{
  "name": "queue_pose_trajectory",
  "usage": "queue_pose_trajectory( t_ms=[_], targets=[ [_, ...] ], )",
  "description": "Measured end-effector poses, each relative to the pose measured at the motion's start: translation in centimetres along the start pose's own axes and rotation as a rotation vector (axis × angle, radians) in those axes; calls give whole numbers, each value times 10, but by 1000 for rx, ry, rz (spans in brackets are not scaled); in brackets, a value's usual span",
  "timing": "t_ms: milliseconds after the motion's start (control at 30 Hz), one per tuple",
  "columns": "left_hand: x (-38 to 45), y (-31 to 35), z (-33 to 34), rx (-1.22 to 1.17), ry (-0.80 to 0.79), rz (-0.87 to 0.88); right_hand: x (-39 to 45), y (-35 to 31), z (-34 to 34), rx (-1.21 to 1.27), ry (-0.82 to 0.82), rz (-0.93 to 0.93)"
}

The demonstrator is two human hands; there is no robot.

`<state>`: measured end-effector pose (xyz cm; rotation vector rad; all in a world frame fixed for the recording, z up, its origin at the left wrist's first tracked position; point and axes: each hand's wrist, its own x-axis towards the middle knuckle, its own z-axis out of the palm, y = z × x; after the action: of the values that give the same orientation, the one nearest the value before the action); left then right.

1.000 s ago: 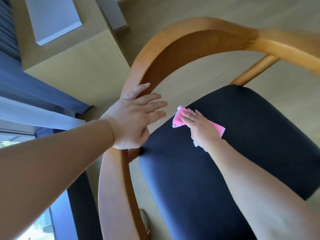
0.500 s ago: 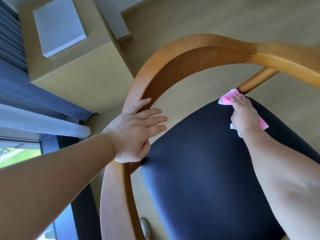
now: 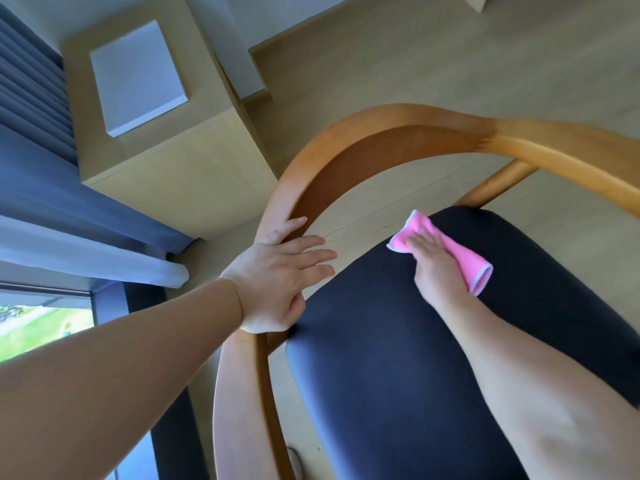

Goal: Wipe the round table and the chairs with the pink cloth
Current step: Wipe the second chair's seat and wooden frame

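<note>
I look down on a wooden chair with a curved backrest rail [image 3: 398,123] and a dark navy seat cushion [image 3: 398,358]. My left hand [image 3: 277,275] rests on the rail at the chair's left side, fingers straight and spread. My right hand [image 3: 433,261] lies flat on the folded pink cloth [image 3: 464,258] and presses it onto the far part of the cushion. The cloth's white-edged ends stick out on both sides of the hand. The round table is not in view.
A light wooden cabinet [image 3: 166,168] with a grey square panel on top stands left of the chair. Blue curtains [image 3: 52,188] and a window [image 3: 41,320] fill the left edge. Pale wood floor [image 3: 415,57] lies beyond the chair.
My right hand slid the cloth from the left of the seat to its far right corner, then back toward the middle. My left hand stayed on the rail.
</note>
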<state>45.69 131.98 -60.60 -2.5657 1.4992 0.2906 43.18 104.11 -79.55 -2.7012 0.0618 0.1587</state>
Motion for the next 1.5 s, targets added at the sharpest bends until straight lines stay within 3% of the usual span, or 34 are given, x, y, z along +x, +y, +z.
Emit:
queue_pose_trajectory(
  t_ms=[133,233,367,467,633,700,767,933,1233,1500],
  targets=[
    [-1,0,1,-18,9,6,-26,-50,21,106,-96,-217],
    [-2,-1,2,-29,11,7,-66,-87,52,229,-232,-260],
    [-1,-1,2,-20,7,14,-124,-126,81,262,-359,-401],
    [-1,-2,2,-16,-9,6,-156,-142,90,145,-463,-559],
    [-2,-1,3,2,-13,2,-134,-124,73,-163,-303,-753],
    [-1,-1,3,8,-7,2,-122,-113,69,-231,-351,-781],
    [-2,-1,2,5,0,6,-118,-106,73,-244,-390,-812],
    [-2,0,2,1,0,3,-110,-97,65,-188,-223,-840],
    [-7,6,4,-2,25,-38,-74,-37,36,-124,-95,-645],
    [-38,36,14,-126,29,-149,-35,80,-17,-215,-14,-66]
  ],
)
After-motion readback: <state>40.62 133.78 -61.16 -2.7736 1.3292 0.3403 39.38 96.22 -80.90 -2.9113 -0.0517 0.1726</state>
